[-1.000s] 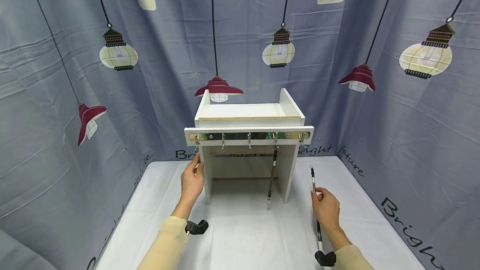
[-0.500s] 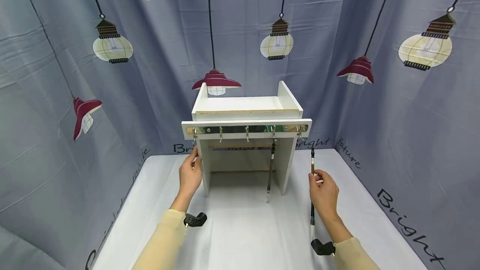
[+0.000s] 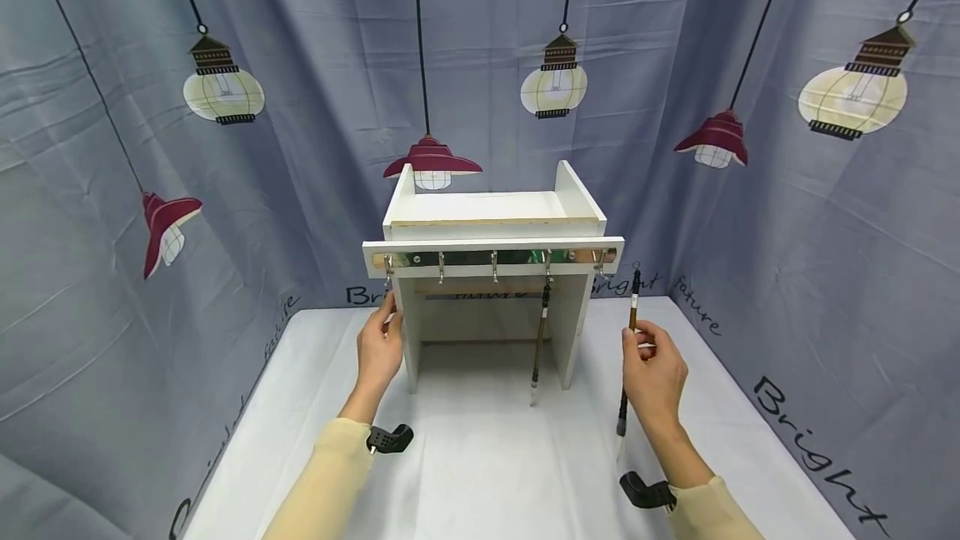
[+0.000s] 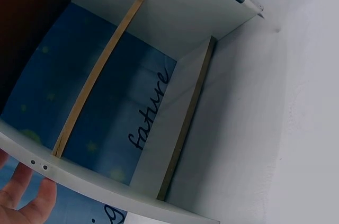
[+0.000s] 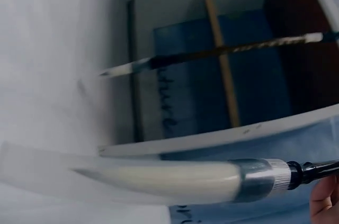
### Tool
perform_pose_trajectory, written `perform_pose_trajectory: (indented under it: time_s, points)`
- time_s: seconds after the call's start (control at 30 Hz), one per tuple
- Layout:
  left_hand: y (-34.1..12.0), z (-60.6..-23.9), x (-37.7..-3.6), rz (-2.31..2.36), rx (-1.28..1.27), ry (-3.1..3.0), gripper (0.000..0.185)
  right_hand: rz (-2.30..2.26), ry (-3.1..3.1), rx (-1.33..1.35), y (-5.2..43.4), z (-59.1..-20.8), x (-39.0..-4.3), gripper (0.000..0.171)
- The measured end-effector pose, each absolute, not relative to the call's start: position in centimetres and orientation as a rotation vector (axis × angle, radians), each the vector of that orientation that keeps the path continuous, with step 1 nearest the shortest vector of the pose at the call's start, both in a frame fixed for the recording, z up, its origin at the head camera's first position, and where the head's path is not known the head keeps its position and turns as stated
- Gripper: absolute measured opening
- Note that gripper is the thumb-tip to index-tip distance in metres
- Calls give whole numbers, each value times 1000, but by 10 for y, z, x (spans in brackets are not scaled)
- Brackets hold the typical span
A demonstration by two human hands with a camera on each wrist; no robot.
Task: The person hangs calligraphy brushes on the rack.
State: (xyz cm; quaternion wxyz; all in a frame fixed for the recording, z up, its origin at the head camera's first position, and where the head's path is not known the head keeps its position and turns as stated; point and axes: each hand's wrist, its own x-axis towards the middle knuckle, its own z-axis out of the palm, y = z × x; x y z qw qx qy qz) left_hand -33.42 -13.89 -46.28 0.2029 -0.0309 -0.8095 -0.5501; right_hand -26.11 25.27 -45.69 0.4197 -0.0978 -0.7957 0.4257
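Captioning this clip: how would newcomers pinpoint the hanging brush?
Find the white shelf unit at centre, then the five-hook rail across its front. In the head view, the hanging brush is on the second hook from right; the other brush is in the right hand instead.

Looks like a curtained-off booth; cannot tell whether in a home, lab or office.
Shows grey-blue curtains [image 3: 337,65] along the left, far and right sides, printed with hanging lamps [image 3: 553,90] and "Bright" lettering [image 3: 821,461], closing round a white-topped bench [image 3: 487,473] with a white hook rack [image 3: 495,231] on it.
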Motion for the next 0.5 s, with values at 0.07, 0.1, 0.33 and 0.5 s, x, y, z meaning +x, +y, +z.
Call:
perform_pose_trajectory:
  time_s: [0.07,0.1,0.33,0.5]
  points:
    - [-139,-464,-334,-1531,-87,-2258,48,1082,-1956,-219,251,-451,-258,23]
    - [-139,-464,-334,-1534,-87,-2257,48,1088,-1938,-206,250,-448,-257,23]
    - [-139,-465,-333,-1554,-79,-2255,48,1084,-1868,-89,237,-425,-245,24]
    - [-139,-464,-334,-1546,-83,-2248,48,1034,-1833,55,221,-410,-237,23]
